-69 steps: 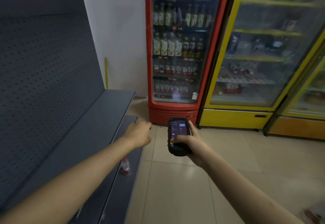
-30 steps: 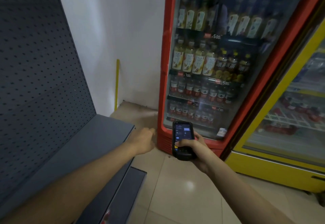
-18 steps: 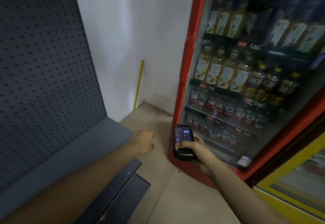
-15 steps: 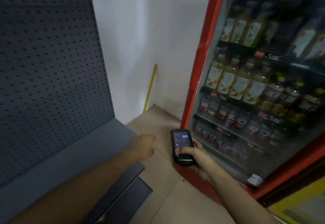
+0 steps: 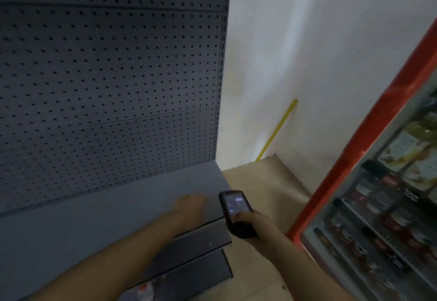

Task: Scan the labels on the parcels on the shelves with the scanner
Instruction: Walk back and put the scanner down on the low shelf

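My right hand [image 5: 256, 226] has its fingers clamped on the scanner [image 5: 236, 213], screen lit and facing me; my left hand [image 5: 189, 206] hangs just left of it over the grey shelf [image 5: 94, 225], fingers curled, whether fully together I cannot tell; the red cooler [image 5: 369, 135] stands right.

Red drinks fridge [image 5: 369, 135] right; yellow strip [image 5: 277, 130] against white wall [image 5: 319, 40].

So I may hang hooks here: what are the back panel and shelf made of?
The back panel looks like painted sheet metal, matte grey, with regular rows of punched holes. The shelf appears the same: smooth, matte, thin-edged. The frame is blurred, so this is unconfirmed.
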`<state>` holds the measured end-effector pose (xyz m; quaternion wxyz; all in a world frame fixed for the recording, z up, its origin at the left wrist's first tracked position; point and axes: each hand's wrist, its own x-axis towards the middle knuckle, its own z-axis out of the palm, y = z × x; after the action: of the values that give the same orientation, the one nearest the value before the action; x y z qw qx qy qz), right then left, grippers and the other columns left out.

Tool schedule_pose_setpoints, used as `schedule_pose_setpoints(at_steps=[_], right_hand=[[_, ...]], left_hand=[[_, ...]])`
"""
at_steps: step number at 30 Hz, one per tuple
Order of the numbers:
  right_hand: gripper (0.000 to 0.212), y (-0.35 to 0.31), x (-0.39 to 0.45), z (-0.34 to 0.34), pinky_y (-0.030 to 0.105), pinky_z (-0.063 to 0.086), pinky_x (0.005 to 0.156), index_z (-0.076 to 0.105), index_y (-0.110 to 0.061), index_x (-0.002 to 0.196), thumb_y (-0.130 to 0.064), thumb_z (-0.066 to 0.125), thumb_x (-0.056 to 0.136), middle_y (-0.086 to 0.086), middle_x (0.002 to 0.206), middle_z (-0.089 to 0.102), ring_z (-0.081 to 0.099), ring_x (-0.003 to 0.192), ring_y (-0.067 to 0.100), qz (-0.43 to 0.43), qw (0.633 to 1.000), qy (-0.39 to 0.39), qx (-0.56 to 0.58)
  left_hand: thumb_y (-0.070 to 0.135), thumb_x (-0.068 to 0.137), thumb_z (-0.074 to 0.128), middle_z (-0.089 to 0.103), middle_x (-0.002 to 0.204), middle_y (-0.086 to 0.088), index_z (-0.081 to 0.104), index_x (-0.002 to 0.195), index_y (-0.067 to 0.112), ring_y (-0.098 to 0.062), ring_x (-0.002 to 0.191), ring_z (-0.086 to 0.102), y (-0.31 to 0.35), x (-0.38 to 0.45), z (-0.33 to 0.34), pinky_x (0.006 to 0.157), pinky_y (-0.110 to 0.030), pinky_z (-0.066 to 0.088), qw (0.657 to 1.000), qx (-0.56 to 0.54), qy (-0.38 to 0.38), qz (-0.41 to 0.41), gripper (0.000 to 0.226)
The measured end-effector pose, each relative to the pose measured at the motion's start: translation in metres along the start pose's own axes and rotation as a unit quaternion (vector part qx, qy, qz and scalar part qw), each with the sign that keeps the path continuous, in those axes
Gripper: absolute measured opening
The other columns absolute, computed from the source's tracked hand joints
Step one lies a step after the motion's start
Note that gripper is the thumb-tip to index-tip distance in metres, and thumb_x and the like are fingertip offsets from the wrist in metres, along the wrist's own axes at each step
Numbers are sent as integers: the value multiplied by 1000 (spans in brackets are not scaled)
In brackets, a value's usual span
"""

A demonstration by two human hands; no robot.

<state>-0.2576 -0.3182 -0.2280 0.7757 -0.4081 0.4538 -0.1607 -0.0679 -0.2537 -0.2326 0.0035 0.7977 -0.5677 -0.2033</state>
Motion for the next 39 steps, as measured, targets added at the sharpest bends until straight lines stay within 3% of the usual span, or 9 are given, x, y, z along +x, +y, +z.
schedule_pose_setpoints(at_steps=[1,5,10,14,17,21,26,31,39], right_hand=[[4,-5,6,7,36,50,65,68,2,69,3,71,71,20,77,62,61,68,31,5,1000,-9,-12],[36,-14,50,21,34,47,63,67,-7,50,4,63,84,10,60,58,57,62,26,51,997,-38,-48],[6,-25,103,32,32,50,61,64,5,84,9,60,84,15,72,63,61,67,27,63,997,-37,-34],[10,-29,139,32,33,47,60,60,2,78,7,60,87,12,65,58,57,62,26,88,995,-33,-38],[7,-33,165,33,33,44,59,58,3,83,7,63,83,13,71,55,55,64,27,119,992,-36,-27],[43,-34,201,29,39,50,67,61,2,98,5,72,56,20,86,61,62,76,32,154,987,-47,21],[24,-40,225,29,39,52,71,60,5,108,9,63,85,19,92,63,62,85,34,166,985,-49,-5],[39,-37,248,27,41,56,82,59,7,123,8,65,85,23,105,67,64,95,35,184,982,-36,-4],[30,-23,252,22,49,55,79,60,0,111,12,65,84,24,109,61,60,95,37,194,978,-38,66]], left_hand=[[21,93,54,57,126,-10,55,121,10,-27,112,57,-9,7,1,92,-32,45,1000,1,-14,-7,30],[23,90,57,57,127,-9,53,123,11,-25,112,57,-38,32,-3,95,-36,48,998,24,-27,-46,35],[18,89,57,56,130,-10,51,127,11,-25,113,57,-56,61,-4,97,-36,47,997,17,-32,-68,39],[19,90,55,53,132,-10,46,131,11,-25,116,55,-62,75,5,100,-36,45,994,29,-54,-89,44],[18,90,54,53,133,-12,44,133,10,-26,116,54,-65,84,10,100,-36,45,992,34,-66,-106,45],[15,90,50,50,135,-12,46,133,8,-28,118,52,-69,99,12,101,-36,44,990,24,-53,-132,44],[16,90,50,52,131,-13,46,131,8,-28,115,53,-68,110,16,100,-37,42,987,16,-48,-155,42],[17,90,50,55,125,-15,49,123,5,-30,110,55,-70,113,27,95,-37,44,985,20,-62,-162,35],[14,89,51,56,124,-16,48,121,5,-31,111,54,-71,119,41,92,-38,42,982,34,-82,-170,33]])
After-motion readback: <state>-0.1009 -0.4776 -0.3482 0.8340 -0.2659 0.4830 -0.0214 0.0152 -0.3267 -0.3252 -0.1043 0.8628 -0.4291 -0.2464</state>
